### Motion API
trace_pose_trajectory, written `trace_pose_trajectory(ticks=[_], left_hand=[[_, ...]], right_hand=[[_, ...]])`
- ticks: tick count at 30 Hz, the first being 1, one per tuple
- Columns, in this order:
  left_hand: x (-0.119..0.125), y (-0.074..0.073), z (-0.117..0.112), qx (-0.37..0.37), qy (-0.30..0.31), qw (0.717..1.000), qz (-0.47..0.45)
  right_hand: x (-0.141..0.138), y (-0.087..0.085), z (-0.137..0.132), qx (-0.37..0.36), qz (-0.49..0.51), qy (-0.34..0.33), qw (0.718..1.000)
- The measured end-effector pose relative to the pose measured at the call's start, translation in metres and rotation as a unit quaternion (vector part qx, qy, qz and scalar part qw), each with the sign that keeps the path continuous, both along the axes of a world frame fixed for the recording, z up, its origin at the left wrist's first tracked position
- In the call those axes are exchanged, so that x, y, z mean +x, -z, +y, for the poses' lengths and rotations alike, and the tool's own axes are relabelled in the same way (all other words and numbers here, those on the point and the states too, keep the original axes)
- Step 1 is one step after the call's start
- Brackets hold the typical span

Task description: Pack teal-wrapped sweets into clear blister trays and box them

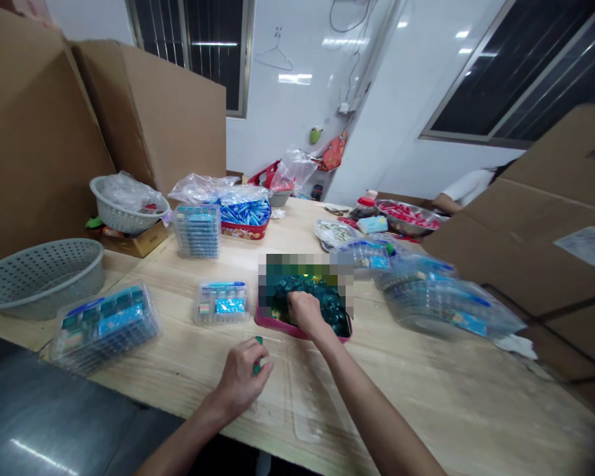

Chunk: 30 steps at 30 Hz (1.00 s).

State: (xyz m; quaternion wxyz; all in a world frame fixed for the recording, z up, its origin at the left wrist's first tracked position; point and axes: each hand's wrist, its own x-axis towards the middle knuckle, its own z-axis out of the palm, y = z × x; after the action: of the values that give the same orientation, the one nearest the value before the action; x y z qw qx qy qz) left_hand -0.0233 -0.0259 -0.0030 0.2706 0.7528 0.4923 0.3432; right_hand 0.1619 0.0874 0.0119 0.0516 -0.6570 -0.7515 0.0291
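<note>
The box (274,324) stood on the desk (401,383) in front of me, pink at the rim and heaped with dark green pieces (333,305), part of it blurred into blocks. My right hand (305,311) was down in the heap, its fingers curled; I could not tell whether they had closed on anything. My left hand (248,370) was apart from it, nearer me and left of the box, pinching a green piece (256,367) between thumb and fingers. A clear tray (317,416) lay flat just below the box, partly under my right forearm. Left of the box sat a filled case (223,304) with a blue pen across its top, and further left a stack (106,327) of such cases, slightly tilted in my view. Behind these were another stack (197,231) and a red basket (245,231) full of blue pens. More cases (431,294) lay to the right, smeared by motion. Beyond them, near a metal bowl (409,218) of red things, showed another person's white sleeve (469,188).
</note>
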Motion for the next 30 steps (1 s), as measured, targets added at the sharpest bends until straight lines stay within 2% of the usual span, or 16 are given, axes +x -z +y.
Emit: trace_pose_trajectory(ticks=[4, 6, 8, 9, 11, 13, 16, 19, 22, 25, 27, 30], left_hand=[[-0.006, 0.002, -0.004, -0.003, -0.011, 1.0, -0.014], [-0.011, 0.0, -0.004, -0.002, -0.021, 0.999, -0.03], [-0.013, -0.004, -0.002, 0.011, -0.026, 0.998, -0.053], [-0.013, -0.007, -0.002, 0.023, -0.025, 0.997, -0.068], [-0.009, -0.013, 0.0, 0.05, -0.016, 0.994, -0.096], [-0.003, -0.018, 0.0, 0.07, 0.007, 0.991, -0.114], [0.004, -0.022, -0.003, 0.073, 0.038, 0.99, -0.116], [0.005, -0.023, -0.008, 0.059, 0.027, 0.992, -0.105], [0.004, -0.024, -0.011, 0.019, 0.016, 0.993, -0.114], [0.002, -0.024, -0.012, -0.045, 0.017, 0.984, -0.174], [0.001, -0.023, -0.011, -0.113, 0.019, 0.966, -0.232], [-0.001, -0.02, -0.01, -0.235, 0.018, 0.915, -0.326]], right_hand=[[0.003, -0.004, 0.002, 0.004, 0.047, -0.008, 0.999], [0.01, -0.006, -0.009, 0.001, 0.081, -0.018, 0.997], [0.015, -0.007, -0.027, -0.018, 0.182, -0.037, 0.982], [0.017, -0.007, -0.038, -0.034, 0.261, -0.048, 0.964], [0.016, -0.009, -0.061, -0.064, 0.427, -0.07, 0.899], [0.01, -0.011, -0.083, -0.079, 0.528, -0.095, 0.84], [-0.001, -0.016, -0.105, -0.089, 0.575, -0.12, 0.804], [-0.01, -0.018, -0.117, -0.096, 0.607, -0.099, 0.783], [-0.016, -0.016, -0.123, -0.094, 0.641, -0.081, 0.757], [-0.021, -0.011, -0.126, -0.098, 0.664, -0.081, 0.737], [-0.024, -0.007, -0.128, -0.102, 0.68, -0.072, 0.722], [-0.028, -0.001, -0.13, -0.104, 0.702, -0.049, 0.703]])
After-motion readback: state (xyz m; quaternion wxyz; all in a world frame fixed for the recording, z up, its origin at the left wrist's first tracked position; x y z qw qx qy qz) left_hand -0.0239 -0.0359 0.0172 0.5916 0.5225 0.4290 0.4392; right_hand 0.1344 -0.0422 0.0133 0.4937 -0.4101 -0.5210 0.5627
